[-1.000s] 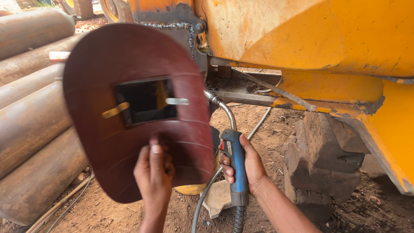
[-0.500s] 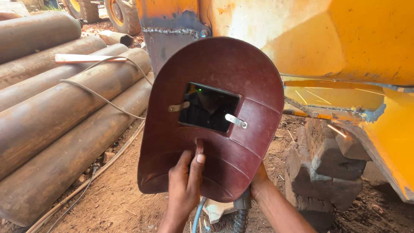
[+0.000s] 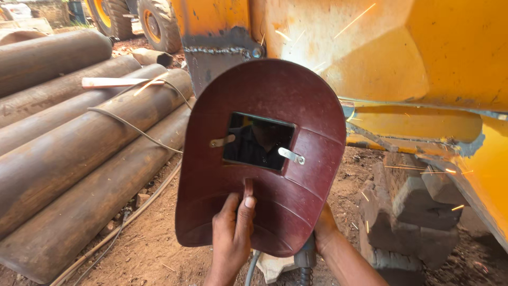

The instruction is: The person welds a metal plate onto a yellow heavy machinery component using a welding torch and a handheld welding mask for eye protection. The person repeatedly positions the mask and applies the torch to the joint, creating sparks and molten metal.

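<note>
Head view, looking down: a dark red hand-held welding shield [image 3: 264, 159] fills the centre, its inner face toward the camera, its long axis running roughly from 12 to 6 o'clock with a slight lean toward 1. The left hand [image 3: 233, 233] sits at the shield's lower edge, at about 6 o'clock from the dark viewing window [image 3: 257, 141], fingers wrapped round the short handle on the inside and the thumb pressed upward along it. That hand is the nearer one and carries the shield upright between the camera and the work.

The right hand [image 3: 324, 229] lies at about 4 o'clock from the left, mostly hidden behind the shield's lower right rim; it appears closed round the grip of a welding torch [image 3: 306, 260], whose cable end drops out of frame at 6 o'clock, but the fingers themselves cannot be seen. The two hands are apart, separated by the shield's bottom edge.

Sparks streak out past the shield toward 2 and 4 o'clock, across the yellow machine body [image 3: 402, 58]. Rusty steel pipes [image 3: 79, 159] lie stacked at 9 o'clock, a cable [image 3: 132, 130] draped over them.
</note>
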